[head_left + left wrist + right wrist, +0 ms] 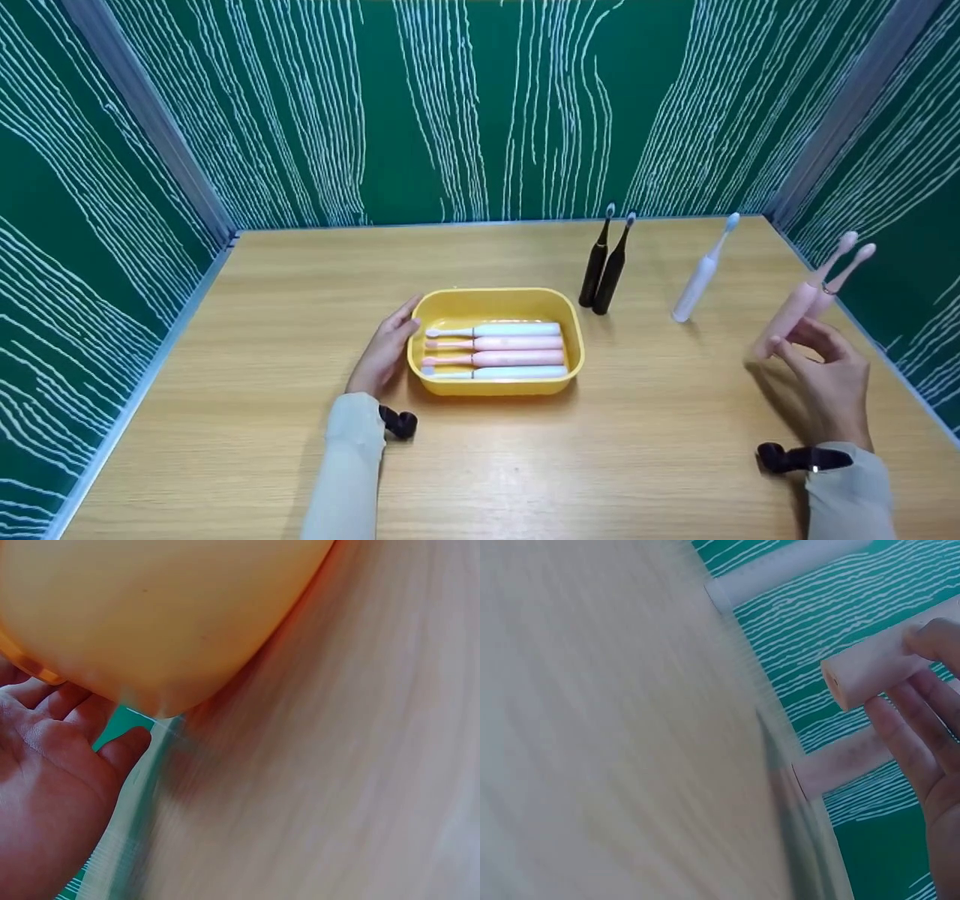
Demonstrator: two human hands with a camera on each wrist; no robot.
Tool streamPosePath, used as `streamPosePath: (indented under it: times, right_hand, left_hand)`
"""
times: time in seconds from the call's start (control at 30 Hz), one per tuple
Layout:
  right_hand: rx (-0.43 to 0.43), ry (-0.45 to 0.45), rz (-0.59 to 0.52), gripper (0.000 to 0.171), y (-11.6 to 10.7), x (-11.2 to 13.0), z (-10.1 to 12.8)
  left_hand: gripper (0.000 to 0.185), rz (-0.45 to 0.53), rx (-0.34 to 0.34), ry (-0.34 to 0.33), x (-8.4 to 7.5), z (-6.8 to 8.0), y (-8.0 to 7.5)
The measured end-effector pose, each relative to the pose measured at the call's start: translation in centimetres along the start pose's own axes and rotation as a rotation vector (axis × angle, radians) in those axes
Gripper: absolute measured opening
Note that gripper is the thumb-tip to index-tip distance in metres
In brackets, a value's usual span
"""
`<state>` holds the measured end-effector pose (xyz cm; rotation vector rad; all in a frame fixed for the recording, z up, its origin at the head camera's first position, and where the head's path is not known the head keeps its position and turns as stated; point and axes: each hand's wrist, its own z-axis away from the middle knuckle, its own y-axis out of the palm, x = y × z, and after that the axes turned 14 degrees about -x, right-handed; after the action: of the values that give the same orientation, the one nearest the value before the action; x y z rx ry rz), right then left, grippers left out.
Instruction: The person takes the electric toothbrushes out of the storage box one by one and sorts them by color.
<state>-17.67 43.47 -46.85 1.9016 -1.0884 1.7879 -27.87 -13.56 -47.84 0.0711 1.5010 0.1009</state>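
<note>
A yellow tray (450,304) sits mid-table with several pink and white electric toothbrushes (495,351) lying side by side in it. My left hand (386,349) rests with straight fingers against the tray's left wall; the left wrist view shows its palm (52,787) beside the tray's yellow wall (157,615). Near the table's right edge my right hand (817,360) grips a pink toothbrush (799,300) by its lower handle and holds it tilted, its base off the table. In the right wrist view the fingers (915,727) wrap around that pink handle (870,671).
A second pink toothbrush (847,274) stands just behind the held one, also visible as a pink toothbrush base (840,761). A white toothbrush (701,277) and two black toothbrushes (604,274) stand upright right of the tray. Green patterned walls (480,105) enclose the wooden table (262,300) on three sides.
</note>
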Motion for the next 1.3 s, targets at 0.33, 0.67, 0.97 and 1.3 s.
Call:
streamPosePath:
  times: [0.33,0.67,0.97,1.3]
  right_hand:
    - [-0.035,0.080,-0.074,0.064,-0.9,-0.4,-0.3]
    - [-0.057,0.150,-0.144,0.068,-1.9,-0.9,-0.6]
    - [-0.078,0.104,-0.078,0.066,-2.4,-2.2,-1.3]
    - [-0.047,0.141,-0.091,0.069,-2.3,-2.8,-1.7]
  left_hand:
    - [0.052,-0.018,-0.002,-0.007,-0.1,-0.1,0.0]
    - [0.052,-0.024,-0.005,0.000,-0.2,0.0,0.1]
    - [0.053,-0.004,0.026,0.025,0.2,-0.1,0.0]
    - [0.053,-0.017,0.013,0.012,0.0,0.0,0.0]
